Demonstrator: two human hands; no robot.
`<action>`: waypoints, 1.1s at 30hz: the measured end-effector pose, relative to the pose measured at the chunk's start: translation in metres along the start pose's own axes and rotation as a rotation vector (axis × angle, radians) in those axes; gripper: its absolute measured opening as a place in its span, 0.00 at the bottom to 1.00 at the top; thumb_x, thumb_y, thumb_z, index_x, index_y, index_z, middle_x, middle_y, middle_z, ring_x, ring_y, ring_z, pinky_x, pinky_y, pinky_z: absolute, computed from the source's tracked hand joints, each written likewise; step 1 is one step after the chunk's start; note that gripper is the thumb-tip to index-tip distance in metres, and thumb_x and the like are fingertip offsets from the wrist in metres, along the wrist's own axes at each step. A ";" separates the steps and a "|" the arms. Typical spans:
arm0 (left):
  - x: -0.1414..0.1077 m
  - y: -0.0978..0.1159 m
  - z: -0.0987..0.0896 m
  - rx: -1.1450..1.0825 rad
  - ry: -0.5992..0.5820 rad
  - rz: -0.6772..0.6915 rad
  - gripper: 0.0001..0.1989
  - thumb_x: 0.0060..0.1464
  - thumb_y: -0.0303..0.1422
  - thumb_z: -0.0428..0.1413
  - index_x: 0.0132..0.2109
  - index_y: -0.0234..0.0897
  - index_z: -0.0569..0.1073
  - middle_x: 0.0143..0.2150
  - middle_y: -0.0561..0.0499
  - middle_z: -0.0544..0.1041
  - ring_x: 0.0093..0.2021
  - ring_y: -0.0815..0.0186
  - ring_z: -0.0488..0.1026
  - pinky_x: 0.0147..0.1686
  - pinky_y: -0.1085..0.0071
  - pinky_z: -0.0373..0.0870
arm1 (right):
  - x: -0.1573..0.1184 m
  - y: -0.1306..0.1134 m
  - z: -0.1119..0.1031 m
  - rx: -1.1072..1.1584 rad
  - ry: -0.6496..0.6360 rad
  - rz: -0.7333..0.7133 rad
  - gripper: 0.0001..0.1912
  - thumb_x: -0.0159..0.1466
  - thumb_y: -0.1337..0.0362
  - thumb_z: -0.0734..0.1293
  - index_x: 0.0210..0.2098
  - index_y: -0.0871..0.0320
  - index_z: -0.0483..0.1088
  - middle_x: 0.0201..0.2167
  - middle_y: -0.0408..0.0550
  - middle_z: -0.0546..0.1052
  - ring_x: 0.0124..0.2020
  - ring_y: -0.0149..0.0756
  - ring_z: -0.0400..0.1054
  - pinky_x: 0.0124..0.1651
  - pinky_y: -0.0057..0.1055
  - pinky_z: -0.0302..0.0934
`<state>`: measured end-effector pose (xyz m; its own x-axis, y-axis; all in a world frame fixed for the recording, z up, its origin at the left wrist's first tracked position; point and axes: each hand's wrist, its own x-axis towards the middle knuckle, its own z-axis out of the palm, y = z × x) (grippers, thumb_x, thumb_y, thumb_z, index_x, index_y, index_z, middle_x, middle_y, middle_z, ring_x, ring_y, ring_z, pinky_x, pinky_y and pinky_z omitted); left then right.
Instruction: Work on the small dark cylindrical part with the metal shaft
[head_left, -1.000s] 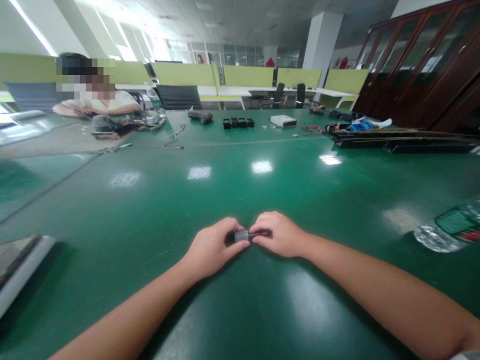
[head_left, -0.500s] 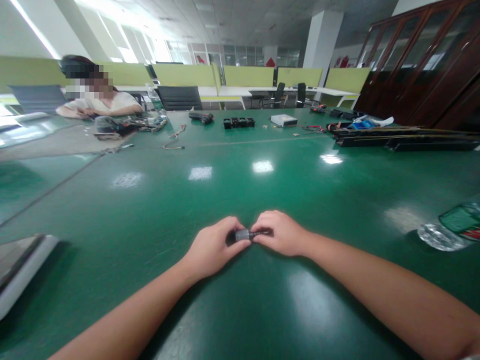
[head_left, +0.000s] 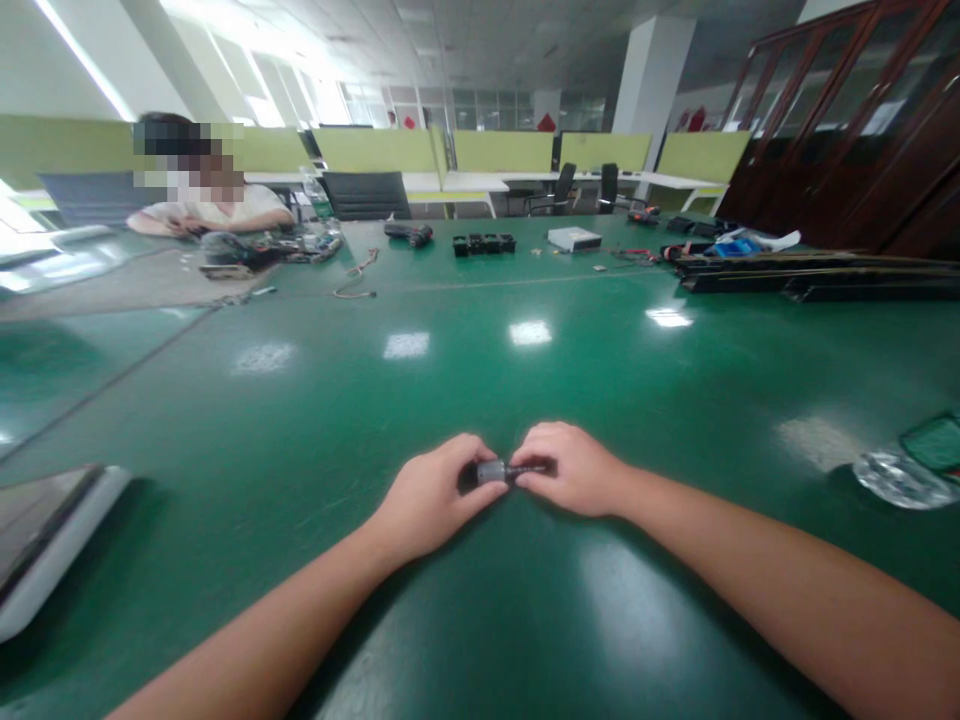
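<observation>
Just above the green table [head_left: 465, 390], near the middle of the view, my two hands meet at a small object. My left hand [head_left: 439, 490] grips a short grey cylinder [head_left: 491, 472] between thumb and fingers. From its right end sticks out a thin dark shaft [head_left: 529, 469], lying level and pointing right. My right hand [head_left: 571, 468] pinches this shaft with thumb and forefinger. Its far end is partly hidden by the fingers, and the left end of the cylinder is in shadow inside my left hand.
A person [head_left: 214, 190] sits at the far left behind cluttered parts. Along the far side lie a dark power tool [head_left: 409, 234], black blocks [head_left: 484, 244], a white box [head_left: 574, 239] and long black bars [head_left: 825, 275]. A bottle [head_left: 904, 480] lies at right, a flat device [head_left: 67, 540] at left.
The whole view has shifted slightly, so the surroundings appear a little further right. Both hands keep their hold on the cylinder and shaft.
</observation>
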<state>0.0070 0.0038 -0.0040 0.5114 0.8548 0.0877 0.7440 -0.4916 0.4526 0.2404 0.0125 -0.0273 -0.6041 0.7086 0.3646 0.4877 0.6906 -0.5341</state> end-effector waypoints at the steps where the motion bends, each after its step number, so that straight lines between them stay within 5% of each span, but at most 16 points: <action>1: 0.000 0.000 0.000 0.000 0.001 -0.002 0.14 0.59 0.46 0.56 0.45 0.43 0.74 0.41 0.53 0.78 0.38 0.63 0.75 0.37 0.69 0.68 | 0.000 0.000 0.000 0.002 0.001 0.001 0.05 0.62 0.67 0.70 0.38 0.57 0.77 0.35 0.45 0.79 0.39 0.36 0.71 0.45 0.33 0.60; 33: -0.002 -0.002 0.000 -0.020 0.009 0.018 0.13 0.59 0.44 0.57 0.46 0.43 0.73 0.41 0.53 0.78 0.38 0.63 0.75 0.37 0.69 0.68 | -0.002 -0.004 0.000 0.042 0.048 0.068 0.03 0.58 0.67 0.73 0.32 0.58 0.75 0.30 0.45 0.77 0.32 0.33 0.68 0.37 0.29 0.59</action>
<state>0.0047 0.0026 -0.0054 0.5209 0.8473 0.1040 0.7257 -0.5037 0.4687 0.2394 0.0085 -0.0257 -0.5389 0.7607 0.3619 0.4996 0.6345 -0.5898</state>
